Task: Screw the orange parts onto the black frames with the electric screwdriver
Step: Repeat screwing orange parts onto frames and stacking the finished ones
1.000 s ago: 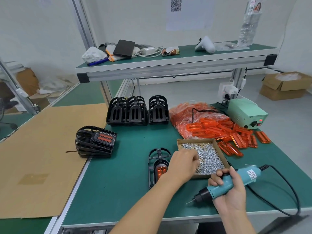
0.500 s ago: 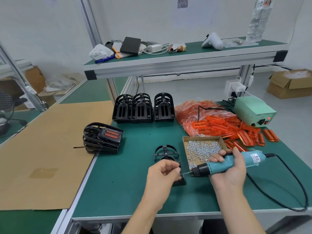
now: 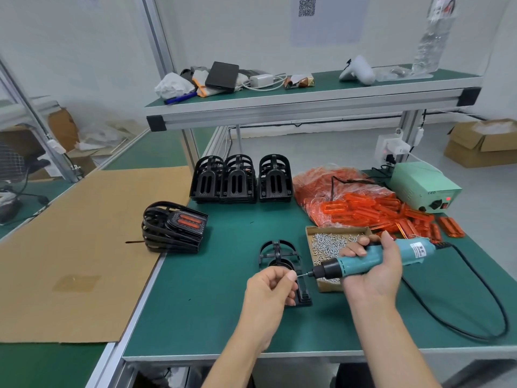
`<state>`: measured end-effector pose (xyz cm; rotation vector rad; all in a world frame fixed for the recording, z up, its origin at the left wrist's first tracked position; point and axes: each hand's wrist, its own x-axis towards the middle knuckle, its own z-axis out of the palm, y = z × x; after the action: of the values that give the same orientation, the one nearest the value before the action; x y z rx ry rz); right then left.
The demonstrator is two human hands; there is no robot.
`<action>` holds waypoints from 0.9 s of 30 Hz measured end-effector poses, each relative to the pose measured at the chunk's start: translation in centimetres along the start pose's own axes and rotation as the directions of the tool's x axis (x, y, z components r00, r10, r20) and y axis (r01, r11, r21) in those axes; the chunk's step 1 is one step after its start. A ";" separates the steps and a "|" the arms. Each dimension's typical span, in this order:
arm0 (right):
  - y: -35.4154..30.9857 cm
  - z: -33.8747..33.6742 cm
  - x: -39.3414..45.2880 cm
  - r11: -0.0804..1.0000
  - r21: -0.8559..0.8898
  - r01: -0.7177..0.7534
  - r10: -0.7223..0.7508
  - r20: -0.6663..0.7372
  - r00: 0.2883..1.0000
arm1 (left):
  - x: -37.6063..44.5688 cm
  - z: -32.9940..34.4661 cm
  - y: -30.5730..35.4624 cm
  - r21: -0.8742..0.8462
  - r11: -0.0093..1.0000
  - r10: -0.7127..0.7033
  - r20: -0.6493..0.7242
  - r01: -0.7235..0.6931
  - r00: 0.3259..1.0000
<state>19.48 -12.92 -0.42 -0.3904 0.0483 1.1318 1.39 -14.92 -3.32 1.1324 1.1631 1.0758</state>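
Right hand [image 3: 373, 271] grips the electric screwdriver [image 3: 372, 260], fingers curled round its teal body, tool held nearly level with the bit pointing left. Left hand [image 3: 270, 287] has its fingertips pinched together at the bit tip; a screw there is too small to confirm. Black frame [image 3: 279, 254] lies flat on the green table [image 3: 209, 303], directly below and behind the left hand, partly hidden by it. Cardboard tray of screws [image 3: 327, 243] sits just right of the frame, under the screwdriver. Loose orange parts [image 3: 372, 211] are piled behind the tray, beside a bag of more. Three empty black frames [image 3: 240, 180] stand upright at the back. Stack of finished frames [image 3: 173, 228] rests at the table's left edge.
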 end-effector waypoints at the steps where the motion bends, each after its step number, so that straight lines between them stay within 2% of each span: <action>1: 0.0 0.0 0.0 1.000 -0.001 -0.001 0.001 0.003 1.000 | 0.0 0.0 0.0 0.007 1.000 0.000 0.001 0.000 1.000; 8: 0.5 0.4 -0.1 1.000 -0.019 0.006 -0.005 0.039 0.999 | 0.1 -0.2 -0.1 0.000 1.000 0.012 -0.006 -0.012 1.000; 14: 1.7 1.3 -0.2 0.997 -0.072 0.017 -0.009 0.109 0.994 | 0.6 -0.8 -0.2 -0.082 0.995 -0.053 -0.035 0.050 0.998; 17: 1.9 1.7 -0.3 0.995 -0.092 0.023 -0.011 0.128 0.992 | 0.5 -1.3 0.0 -0.042 0.999 -0.033 -0.005 0.033 0.999; 19: 2.0 2.0 -0.3 0.993 -0.115 0.028 -0.012 0.138 0.990 | 0.4 -1.6 0.5 0.050 0.999 -0.001 0.011 0.000 1.000; 21: 2.0 2.4 -0.3 0.989 -0.144 0.035 -0.014 0.146 0.989 | 0.3 -2.3 0.8 0.226 0.972 0.062 0.038 -0.069 0.997; 25: 2.2 3.1 -0.4 0.971 -0.235 0.041 -0.006 0.149 0.989 | 0.2 -3.7 1.1 0.438 0.869 0.174 0.162 -0.229 0.971; 27: 2.7 3.4 -0.6 0.946 -0.319 0.063 -0.009 0.169 0.986 | 0.5 -4.0 0.9 0.544 0.784 0.243 0.172 -0.298 0.955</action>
<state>16.29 -11.31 2.10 -0.5850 -0.2941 1.1338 -2.53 -14.01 -2.69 1.8477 1.3130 0.8912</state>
